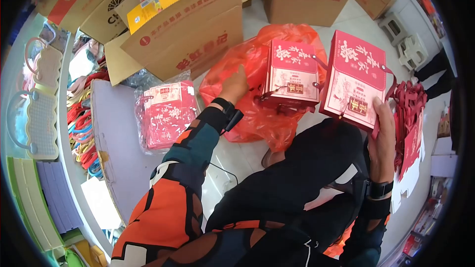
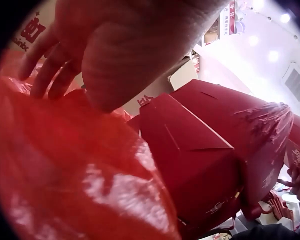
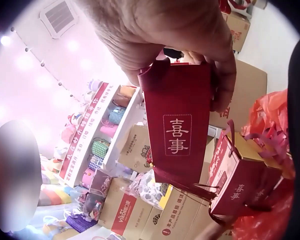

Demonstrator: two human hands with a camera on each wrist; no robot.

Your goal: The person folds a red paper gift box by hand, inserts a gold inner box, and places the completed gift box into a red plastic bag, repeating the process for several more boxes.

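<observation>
My right hand (image 1: 382, 143) grips a red and pink gift box (image 1: 354, 76) by its lower right edge, thumb on the front face. In the right wrist view, the narrow red side of this held box (image 3: 179, 120) bears pale characters, and a dark red tassel hangs near it. My left hand (image 1: 234, 87) lies over a red plastic bag (image 1: 222, 64), its fingers (image 2: 55, 75) loosely extended against the film. Right of that hand, matching gift boxes (image 1: 293, 71) sit stacked on the spread bag, with ribbon handles and gold plaques.
Cardboard cartons (image 1: 193, 34) stand beyond the bag. A clear-wrapped pink packet (image 1: 168, 111) lies at the left, beside a pale board (image 1: 118, 153). Red ribboned bags (image 1: 409, 118) are at the right, and white stools (image 1: 410, 49) stand farther back.
</observation>
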